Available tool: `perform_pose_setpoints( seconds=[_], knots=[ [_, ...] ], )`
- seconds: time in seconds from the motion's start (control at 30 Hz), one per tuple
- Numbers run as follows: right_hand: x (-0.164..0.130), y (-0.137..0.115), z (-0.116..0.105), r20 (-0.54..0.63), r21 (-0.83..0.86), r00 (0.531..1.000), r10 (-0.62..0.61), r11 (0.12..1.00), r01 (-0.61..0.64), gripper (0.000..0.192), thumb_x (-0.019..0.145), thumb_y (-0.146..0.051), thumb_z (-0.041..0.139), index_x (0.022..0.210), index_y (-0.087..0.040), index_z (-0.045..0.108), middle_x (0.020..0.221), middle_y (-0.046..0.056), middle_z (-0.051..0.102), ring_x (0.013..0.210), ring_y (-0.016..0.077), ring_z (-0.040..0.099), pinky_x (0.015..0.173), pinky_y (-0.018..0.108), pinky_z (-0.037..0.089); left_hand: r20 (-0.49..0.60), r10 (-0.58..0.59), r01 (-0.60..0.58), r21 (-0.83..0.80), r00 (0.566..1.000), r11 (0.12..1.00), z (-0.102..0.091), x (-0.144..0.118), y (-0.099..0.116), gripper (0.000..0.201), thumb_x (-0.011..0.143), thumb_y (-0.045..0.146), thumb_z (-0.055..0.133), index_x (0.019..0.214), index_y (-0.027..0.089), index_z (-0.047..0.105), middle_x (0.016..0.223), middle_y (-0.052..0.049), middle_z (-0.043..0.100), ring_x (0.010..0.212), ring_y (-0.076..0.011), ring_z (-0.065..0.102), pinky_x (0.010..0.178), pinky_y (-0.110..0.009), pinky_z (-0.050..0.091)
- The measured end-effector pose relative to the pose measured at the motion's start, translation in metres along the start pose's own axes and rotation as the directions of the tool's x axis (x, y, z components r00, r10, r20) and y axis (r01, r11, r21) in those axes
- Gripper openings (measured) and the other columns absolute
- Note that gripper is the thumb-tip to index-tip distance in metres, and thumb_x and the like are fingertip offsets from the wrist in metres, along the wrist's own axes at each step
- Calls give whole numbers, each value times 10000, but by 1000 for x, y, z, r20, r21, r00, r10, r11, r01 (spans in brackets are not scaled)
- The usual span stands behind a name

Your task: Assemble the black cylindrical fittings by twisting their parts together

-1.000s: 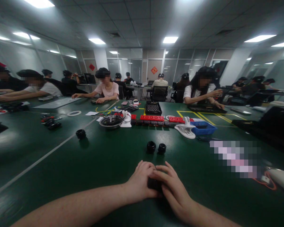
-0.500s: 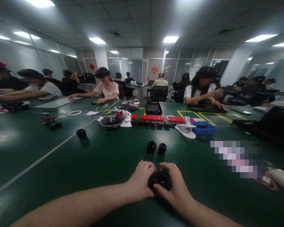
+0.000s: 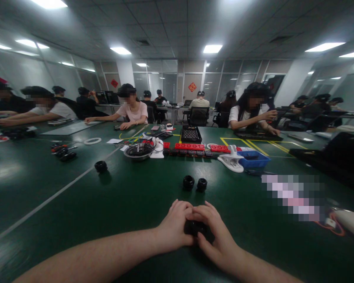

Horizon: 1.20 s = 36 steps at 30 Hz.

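Both hands — left hand (image 3: 174, 230), right hand (image 3: 216, 234) — have closed over the black threaded fitting (image 3: 195, 228) again, now gripped and mostly covered — twisting likely continues.

Table (image 3: 112, 204): dark green, white line at 10 o'clock. Round fittings (image 3: 194, 183): black, 12 o'clock. Bin (image 3: 253, 160): blue, 1 o'clock. Blocks (image 3: 189, 146): red.

Bare forearms, no sleeves visible. Left hand (image 3: 173, 230) and right hand (image 3: 216, 236) gloveless. No rings, watch or bands seen.
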State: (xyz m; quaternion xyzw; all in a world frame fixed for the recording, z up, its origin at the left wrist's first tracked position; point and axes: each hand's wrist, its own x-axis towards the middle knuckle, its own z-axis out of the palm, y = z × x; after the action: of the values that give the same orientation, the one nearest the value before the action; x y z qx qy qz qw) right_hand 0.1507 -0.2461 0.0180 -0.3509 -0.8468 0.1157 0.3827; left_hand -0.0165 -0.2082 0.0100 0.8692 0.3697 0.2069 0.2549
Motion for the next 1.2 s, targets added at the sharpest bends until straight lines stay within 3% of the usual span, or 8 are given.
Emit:
perform_pose_setpoints(
  seconds=[0.2, 0.33, 0.5, 0.63, 0.9, 1.07, 1.2],
  knots=[
    [-1, -4, -5, 70, -6, 996, -55, 998, 56, 462, 708, -57, 429, 1126, -252, 449, 1112, 43, 556, 1107, 213, 460, 1014, 530, 211, -16, -5, 5, -13, 1000, 1000, 1, 0, -1, 498, 561, 264, 698, 1021, 217, 515, 991, -23, 485, 970, -213, 445, 1006, -448, 177],
    [-4, 1, -3, -35, -35, 999, -21, 999, 20, 514, 738, -203, 527, 1214, -196, 333, 1126, 98, 514, 1112, 260, 430, 989, 533, 251, 11, -2, 2, -15, 1000, 1000, -3, 0, 1, 534, 568, 332, 704, 1042, 199, 498, 1015, -40, 485, 990, -230, 437, 1004, -466, 163],
    [-5, 7, 4, -157, -71, 980, 124, 988, -137, 447, 716, -259, 577, 1115, -194, 385, 956, 84, 530, 917, 249, 515, 801, 440, 439, -11, -6, 6, -10, 1000, 1000, -3, 0, 2, 421, 558, 361, 707, 893, 187, 521, 1008, -40, 481, 975, -231, 438, 989, -451, 196],
    [-2, 6, 4, -149, -56, 977, 150, 986, -160, 363, 711, -211, 567, 1045, -204, 424, 893, 62, 528, 836, 220, 522, 727, 385, 459, -16, -14, 14, -11, 1000, 1000, -3, -1, 3, 426, 557, 359, 704, 905, 198, 519, 995, -34, 481, 968, -227, 441, 995, -462, 180],
    [-2, 5, 5, -127, 3, 989, 82, 997, -82, 455, 643, -104, 504, 1077, -206, 413, 961, 73, 522, 939, 229, 487, 803, 390, 434, -5, 0, 0, -6, 1000, 1000, -3, -1, 2, 498, 567, 275, 676, 1036, 217, 518, 1024, -44, 484, 988, -234, 430, 999, -446, 183],
    [0, 4, 3, -64, 36, 997, 52, 998, -50, 476, 618, -73, 488, 1068, -223, 440, 954, 58, 529, 948, 224, 480, 863, 417, 395, -15, -1, 1, -6, 1000, 1000, 0, -1, 0, 457, 561, 273, 681, 988, 222, 528, 1006, -29, 482, 974, -223, 436, 1001, -439, 182],
    [-1, 2, 1, -17, 50, 1000, 18, 999, -17, 490, 630, -44, 456, 1080, -238, 438, 973, 44, 540, 961, 208, 483, 954, 478, 290, -22, 5, -5, -5, 1000, 1000, 1, -1, -1, 413, 568, 265, 681, 946, 209, 526, 992, -22, 486, 957, -214, 448, 1003, -439, 176]
  ],
)
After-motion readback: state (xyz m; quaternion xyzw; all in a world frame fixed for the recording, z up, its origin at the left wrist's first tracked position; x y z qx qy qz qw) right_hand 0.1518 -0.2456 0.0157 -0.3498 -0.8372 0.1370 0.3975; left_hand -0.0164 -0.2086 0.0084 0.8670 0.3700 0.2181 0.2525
